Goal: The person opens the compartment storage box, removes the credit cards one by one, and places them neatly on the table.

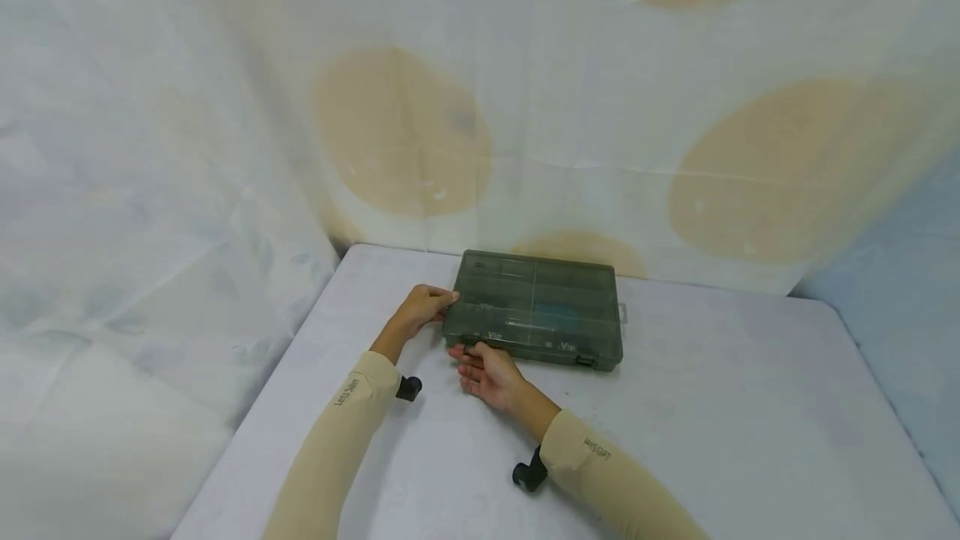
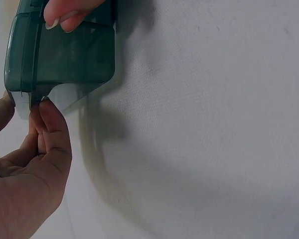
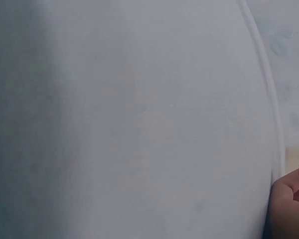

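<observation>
A dark green see-through compartment box (image 1: 536, 307) lies closed on the white-covered table (image 1: 712, 423), near the back wall. My left hand (image 1: 429, 305) holds the box's left edge, its fingertips (image 2: 65, 15) curled over the lid corner. My right hand (image 1: 480, 367) sits palm-up at the front left latch (image 1: 471, 347). In the left wrist view, the right hand's thumb and fingertips (image 2: 46, 110) pinch the small latch tab (image 2: 34, 95) at the box corner (image 2: 60, 55). The right wrist view shows only white cloth and a bit of hand (image 3: 291, 204).
A second latch (image 1: 585, 361) sits at the box's front right. Draped cloth with tan circles (image 1: 405, 132) hangs close behind and to the left. The table's left edge (image 1: 255, 407) runs near my left forearm. Bare tabletop extends to the right and front.
</observation>
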